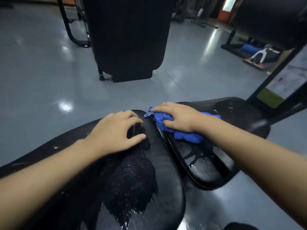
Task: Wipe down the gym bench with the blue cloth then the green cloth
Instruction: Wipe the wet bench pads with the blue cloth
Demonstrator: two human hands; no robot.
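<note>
Your right hand (176,117) lies palm down on the bunched blue cloth (181,130), fingers slightly spread and curled into it, pressing it onto the right pad (204,165) of the bench. The cloth sits just beside the gap between pads, its corner poking past your fingertips toward the far edge. Your left hand (114,131) rests on the left pad (149,171), fingers spread, tips at its far rounded edge, thumb near the gap. Wet streaks run back from both hands. Beyond your fingertips lies open grey floor (49,72); a black upright pad (127,39) stands well apart.
</note>
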